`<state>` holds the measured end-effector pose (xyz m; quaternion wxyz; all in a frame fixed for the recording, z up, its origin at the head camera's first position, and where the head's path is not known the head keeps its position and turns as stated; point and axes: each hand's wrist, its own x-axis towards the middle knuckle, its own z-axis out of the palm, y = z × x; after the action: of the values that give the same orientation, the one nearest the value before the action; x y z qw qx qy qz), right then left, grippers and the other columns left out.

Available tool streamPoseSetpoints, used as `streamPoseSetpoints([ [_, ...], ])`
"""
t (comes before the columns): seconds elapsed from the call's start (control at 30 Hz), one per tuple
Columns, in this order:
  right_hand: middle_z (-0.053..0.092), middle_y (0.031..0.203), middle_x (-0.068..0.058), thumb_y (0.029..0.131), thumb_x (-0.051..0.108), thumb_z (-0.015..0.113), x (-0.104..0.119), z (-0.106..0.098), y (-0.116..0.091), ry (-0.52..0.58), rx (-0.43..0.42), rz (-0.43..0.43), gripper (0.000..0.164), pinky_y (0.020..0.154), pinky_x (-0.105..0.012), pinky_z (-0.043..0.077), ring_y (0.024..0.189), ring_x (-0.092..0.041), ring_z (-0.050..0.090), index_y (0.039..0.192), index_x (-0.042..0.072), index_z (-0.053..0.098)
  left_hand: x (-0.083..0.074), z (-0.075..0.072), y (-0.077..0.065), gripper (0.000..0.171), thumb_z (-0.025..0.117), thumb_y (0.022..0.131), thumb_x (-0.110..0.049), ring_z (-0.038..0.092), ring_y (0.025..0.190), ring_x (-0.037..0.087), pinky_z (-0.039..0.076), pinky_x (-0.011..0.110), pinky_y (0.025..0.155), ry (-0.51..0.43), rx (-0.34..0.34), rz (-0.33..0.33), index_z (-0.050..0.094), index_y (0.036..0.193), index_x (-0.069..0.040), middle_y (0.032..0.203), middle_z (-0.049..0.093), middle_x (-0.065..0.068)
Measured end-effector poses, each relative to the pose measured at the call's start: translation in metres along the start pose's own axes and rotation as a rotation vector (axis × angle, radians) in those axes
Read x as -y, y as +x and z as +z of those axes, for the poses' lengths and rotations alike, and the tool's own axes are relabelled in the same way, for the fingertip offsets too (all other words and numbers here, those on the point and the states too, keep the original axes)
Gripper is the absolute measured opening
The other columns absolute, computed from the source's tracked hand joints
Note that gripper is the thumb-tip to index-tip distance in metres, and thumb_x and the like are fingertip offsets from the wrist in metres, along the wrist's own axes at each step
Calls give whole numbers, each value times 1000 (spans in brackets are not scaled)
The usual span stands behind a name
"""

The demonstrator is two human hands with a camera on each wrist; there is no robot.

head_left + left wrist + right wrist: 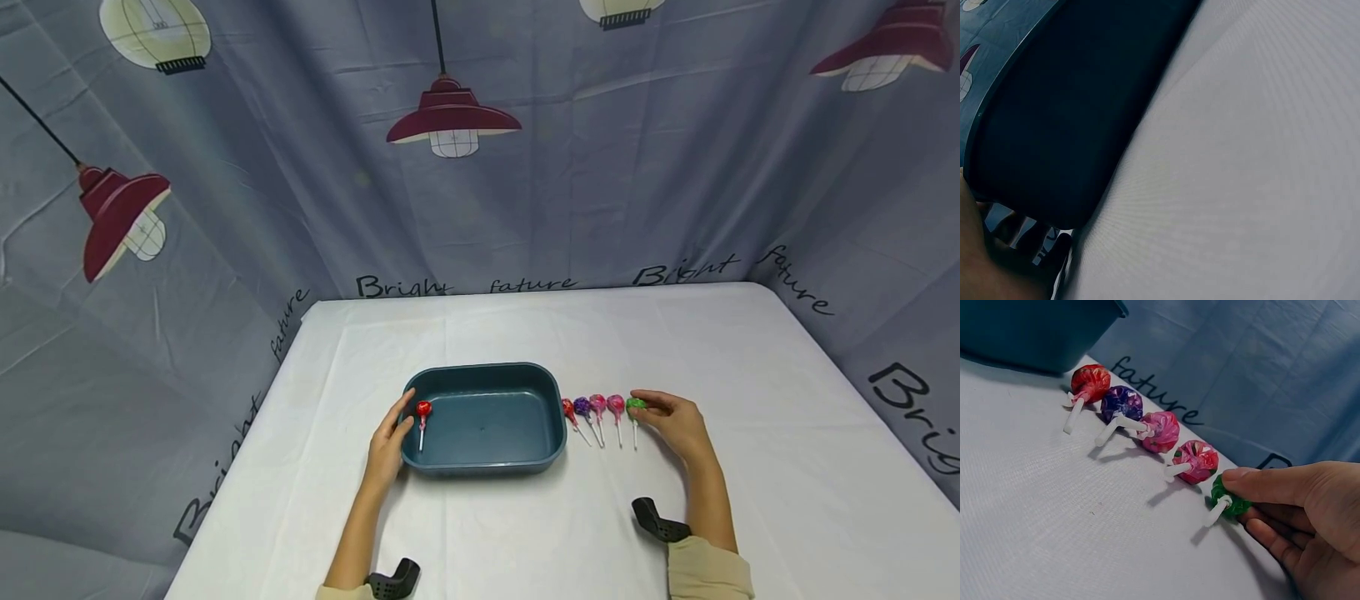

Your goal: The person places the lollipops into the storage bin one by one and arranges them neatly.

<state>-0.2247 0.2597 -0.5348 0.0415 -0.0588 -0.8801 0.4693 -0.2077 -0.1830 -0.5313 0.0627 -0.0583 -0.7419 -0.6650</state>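
My left hand [386,446] holds the left end of a dark teal tray [483,468], thumb at the rim; in the left wrist view its fingers lie dim against the tray's end wall. Inside the tray, near that end, lies a red lollipop [423,408]. My right hand [678,425] pinches the wrapped head of a green lollipop [1225,499] between thumb and fingers, its white stick pointing toward me. Left of it, in a row, are a pink lollipop [1195,461], another pink lollipop [1161,432], a purple lollipop [1121,404] and a red lollipop [1090,383] beside the tray.
A white cloth [517,533] covers the table. Behind it hangs a grey-blue curtain [315,167] printed with lamps and lettering. Each wrist wears a black device, such as the right wrist mount [660,522].
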Motion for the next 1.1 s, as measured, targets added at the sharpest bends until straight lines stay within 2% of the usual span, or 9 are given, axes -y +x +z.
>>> streamPoseSetpoints([
  [0.1,64,105,-14,83,25,69,0,-1,0,-1,-4,-4,41,70,-15,42,81,-2,55,117,2,63,0,0,0,40,46,97,-12,24,134,13,22,15,103,-8,5,6,47,136,-16,143,38,0],
  [0.17,64,104,-14,83,25,69,1,-1,-1,2,-5,-4,41,69,-14,42,81,-2,55,116,2,63,-8,0,-2,41,45,97,-10,22,135,15,22,12,102,-14,14,-6,45,137,-12,144,36,3],
  [0.33,64,104,-14,83,22,70,4,-1,-2,11,-9,0,39,67,-12,42,81,-2,55,115,1,64,-10,-1,-2,41,45,97,-9,21,136,17,21,14,103,-13,19,-29,44,138,-12,145,34,4],
  [0.4,64,105,-15,83,22,70,5,-2,-2,11,-10,0,39,67,-11,42,81,-1,56,115,1,64,-2,-1,0,41,46,97,-12,22,135,16,21,15,104,-3,12,-15,45,138,-15,145,36,2],
  [0.47,64,106,-16,83,21,69,5,-2,-2,17,-9,-4,38,67,-11,42,81,0,56,115,1,64,-1,-1,0,40,46,97,-12,23,135,16,22,14,103,4,4,-7,46,137,-16,144,37,2],
  [0.7,61,113,-18,84,23,68,10,-4,-8,115,20,-24,41,70,-9,44,83,8,54,118,0,61,0,0,-1,41,47,97,-15,22,136,19,22,14,103,5,11,2,46,137,-15,145,35,4],
  [0.87,63,113,-11,83,28,69,22,-1,-9,206,36,-53,44,76,-12,43,89,4,56,118,2,62,-1,-1,-1,41,46,97,-13,21,136,19,22,14,103,0,21,-9,44,138,-14,146,33,5],
  [0.97,62,113,-8,82,31,70,31,4,-6,247,66,-82,45,81,-16,43,95,-4,58,118,4,62,-6,-2,-1,41,46,97,-11,21,136,18,20,19,105,-12,23,-31,44,138,-13,146,33,4],
  [1.1,63,113,-3,80,40,70,39,15,4,289,104,-130,46,83,-16,44,98,-8,58,116,13,64,-22,0,-3,42,44,97,-6,21,136,21,17,34,109,0,33,-43,42,139,-7,146,33,8],
])
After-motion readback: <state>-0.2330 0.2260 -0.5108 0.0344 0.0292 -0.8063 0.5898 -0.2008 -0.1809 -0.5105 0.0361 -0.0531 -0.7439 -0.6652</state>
